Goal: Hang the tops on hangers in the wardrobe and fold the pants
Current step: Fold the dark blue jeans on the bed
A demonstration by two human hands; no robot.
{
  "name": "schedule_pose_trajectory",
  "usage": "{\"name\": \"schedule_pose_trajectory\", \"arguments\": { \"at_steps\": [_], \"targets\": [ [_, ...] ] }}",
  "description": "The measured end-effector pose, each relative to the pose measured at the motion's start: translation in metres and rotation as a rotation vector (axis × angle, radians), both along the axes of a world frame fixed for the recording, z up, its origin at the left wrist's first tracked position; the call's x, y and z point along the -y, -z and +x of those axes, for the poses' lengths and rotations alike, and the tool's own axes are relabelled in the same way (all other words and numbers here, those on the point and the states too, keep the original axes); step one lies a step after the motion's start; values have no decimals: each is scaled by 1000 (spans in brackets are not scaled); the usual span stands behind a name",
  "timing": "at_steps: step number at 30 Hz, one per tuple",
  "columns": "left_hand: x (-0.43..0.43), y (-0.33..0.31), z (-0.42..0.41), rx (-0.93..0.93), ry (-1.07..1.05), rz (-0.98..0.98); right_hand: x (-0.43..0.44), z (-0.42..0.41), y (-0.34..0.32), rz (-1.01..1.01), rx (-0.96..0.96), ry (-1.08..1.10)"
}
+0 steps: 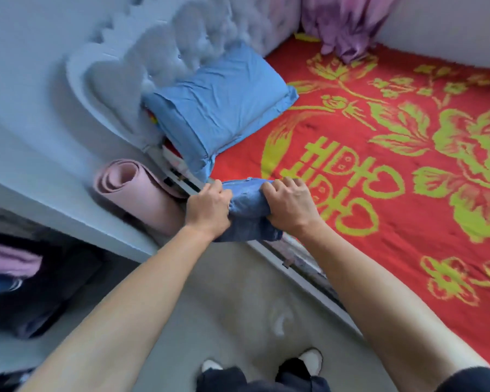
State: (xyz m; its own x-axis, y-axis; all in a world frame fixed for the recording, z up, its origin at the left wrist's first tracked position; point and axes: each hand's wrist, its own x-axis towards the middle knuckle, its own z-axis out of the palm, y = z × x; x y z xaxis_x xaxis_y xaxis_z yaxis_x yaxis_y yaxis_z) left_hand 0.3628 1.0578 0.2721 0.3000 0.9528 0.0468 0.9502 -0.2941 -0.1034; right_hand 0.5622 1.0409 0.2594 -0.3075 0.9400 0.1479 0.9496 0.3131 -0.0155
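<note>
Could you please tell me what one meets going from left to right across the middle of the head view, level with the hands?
Rolled pink mat → left hand → folded blue jeans → right hand → red bedspread.

Open red blanket [365, 171] beyond pillow [218, 108]
</note>
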Motion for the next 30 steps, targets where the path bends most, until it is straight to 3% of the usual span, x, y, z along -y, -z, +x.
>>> {"name": "schedule_pose_trajectory", "arguments": {
  "at_steps": [6,13,21,30],
  "targets": [
    [72,-46,-111,40,-219,73,32,-114,-46,72,0,-180],
    [197,-40,-276,37,-412,112,117,-282,-54,80,11,-402],
    [354,-39,-461,90,-665,21,237,-480,-54,26,-17,-578],
    [383,-1,-590,171,-852,-46,243,-625,-13,-63,5,-675]
  ]
}}
